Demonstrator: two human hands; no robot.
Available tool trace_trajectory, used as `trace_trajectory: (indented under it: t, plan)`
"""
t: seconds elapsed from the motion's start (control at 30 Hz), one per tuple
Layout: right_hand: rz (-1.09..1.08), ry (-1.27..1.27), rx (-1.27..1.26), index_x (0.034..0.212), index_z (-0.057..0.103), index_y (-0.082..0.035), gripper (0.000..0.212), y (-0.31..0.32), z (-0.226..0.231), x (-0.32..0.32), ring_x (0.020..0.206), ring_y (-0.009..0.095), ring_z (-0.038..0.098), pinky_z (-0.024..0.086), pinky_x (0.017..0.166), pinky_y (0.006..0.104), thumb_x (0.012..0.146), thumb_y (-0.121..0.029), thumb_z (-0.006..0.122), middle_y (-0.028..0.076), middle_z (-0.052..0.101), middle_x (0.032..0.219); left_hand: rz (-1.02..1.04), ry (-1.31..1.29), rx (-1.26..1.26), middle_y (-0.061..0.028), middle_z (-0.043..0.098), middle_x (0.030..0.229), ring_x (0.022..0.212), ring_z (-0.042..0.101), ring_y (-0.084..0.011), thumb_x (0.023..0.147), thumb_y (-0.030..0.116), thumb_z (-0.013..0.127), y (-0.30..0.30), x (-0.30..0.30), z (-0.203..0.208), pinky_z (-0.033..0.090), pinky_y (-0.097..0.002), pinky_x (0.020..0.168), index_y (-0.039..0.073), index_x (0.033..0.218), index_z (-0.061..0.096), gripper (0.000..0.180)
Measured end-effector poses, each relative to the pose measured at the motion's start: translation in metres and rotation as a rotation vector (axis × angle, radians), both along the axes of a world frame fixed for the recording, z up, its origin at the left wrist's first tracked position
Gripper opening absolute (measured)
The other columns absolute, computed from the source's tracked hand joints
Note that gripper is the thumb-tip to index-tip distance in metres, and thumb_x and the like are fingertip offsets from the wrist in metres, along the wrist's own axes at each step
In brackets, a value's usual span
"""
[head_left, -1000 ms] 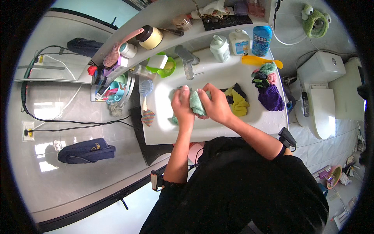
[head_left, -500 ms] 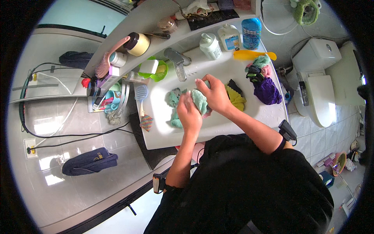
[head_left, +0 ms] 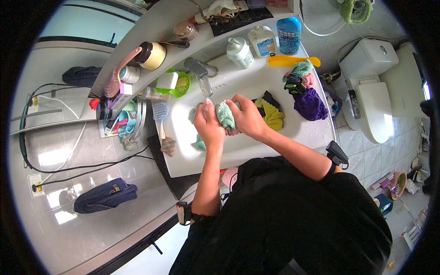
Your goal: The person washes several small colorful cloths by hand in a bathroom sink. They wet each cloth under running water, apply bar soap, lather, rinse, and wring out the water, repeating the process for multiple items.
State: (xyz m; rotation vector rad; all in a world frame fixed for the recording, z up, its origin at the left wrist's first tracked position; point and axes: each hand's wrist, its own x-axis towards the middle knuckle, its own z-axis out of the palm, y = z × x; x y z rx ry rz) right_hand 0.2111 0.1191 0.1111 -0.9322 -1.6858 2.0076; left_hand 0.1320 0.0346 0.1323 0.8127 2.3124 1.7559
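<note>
Green cloth [head_left: 225, 114] sits bunched over the sink [head_left: 256, 82], clamped between the left hand [head_left: 208, 124] and right hand [head_left: 247, 117], both closed on it. At three o'clock a yellow cloth [head_left: 272, 114] and purple cloth [head_left: 309, 103] wait, seemingly unwashed; the tap [head_left: 201, 73] stands at eleven.

Tiled bathrm, toilet [head_left: 373, 87] by wall
</note>
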Motion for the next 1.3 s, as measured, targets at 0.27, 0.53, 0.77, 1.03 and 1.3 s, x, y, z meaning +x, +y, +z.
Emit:
trace_trajectory:
  t: [0.27, 0.53, 0.77, 1.03, 1.3]
  plan:
    - [-0.083, 0.069, -0.137, 0.091, 0.057, 0.001, 0.034, 0.013, -0.003, -0.004, 0.053, 0.011, 0.055, 0.047, 0.045, 0.0276, 0.098, -0.032, 0.058, 0.006, 0.060, 0.068, -0.079, 0.083, -0.114, -0.0118, 0.055, 0.068, 0.064, 0.051, -0.0209, 0.099, 0.022, 0.050, 0.004, 0.005, 0.000, 0.044, -0.0364, 0.063, -0.002, 0.083, 0.053, 0.029]
    - [-0.208, 0.352, -0.148, 0.088, 0.055, -0.001, 0.032, 0.012, 0.003, 0.005, 0.053, 0.007, 0.053, 0.042, 0.039, 0.0262, 0.099, -0.031, 0.058, 0.006, 0.060, 0.069, -0.074, -0.065, -0.201, -0.0095, 0.054, 0.072, 0.071, 0.050, -0.0174, 0.102, 0.019, 0.048, 0.004, 0.013, -0.010, 0.044, -0.0360, 0.069, -0.001, 0.088, 0.053, 0.025]
    - [-0.062, 0.185, -0.144, 0.094, 0.054, 0.000, 0.030, 0.012, 0.012, 0.020, 0.057, 0.010, 0.058, 0.044, 0.040, 0.0280, 0.099, -0.029, 0.057, 0.007, 0.060, 0.068, -0.122, 0.015, -0.022, -0.0086, 0.055, 0.072, 0.067, 0.048, -0.0175, 0.101, 0.024, 0.050, 0.017, 0.006, 0.006, 0.043, -0.0350, 0.065, -0.001, 0.085, 0.052, 0.030]
    - [-0.142, 0.115, 0.081, 0.094, 0.054, 0.001, 0.029, 0.019, 0.021, 0.023, 0.045, 0.015, 0.059, 0.046, 0.041, 0.0305, 0.099, -0.027, 0.057, 0.008, 0.061, 0.064, -0.157, -0.069, 0.001, -0.0084, 0.053, 0.068, 0.065, 0.045, -0.0170, 0.101, 0.025, 0.050, 0.015, 0.014, 0.004, 0.041, -0.0359, 0.063, 0.000, 0.081, 0.051, 0.032]
    - [-0.199, 0.105, 0.351, 0.092, 0.058, 0.002, 0.030, 0.010, 0.033, 0.029, 0.061, 0.035, 0.067, 0.050, 0.059, 0.0424, 0.092, -0.028, 0.062, 0.023, 0.061, 0.064, -0.167, 0.022, -0.018, -0.0133, 0.053, 0.069, 0.067, 0.048, -0.0186, 0.100, 0.019, 0.050, 0.005, 0.015, -0.012, 0.042, -0.0350, 0.066, 0.000, 0.081, 0.053, 0.027]
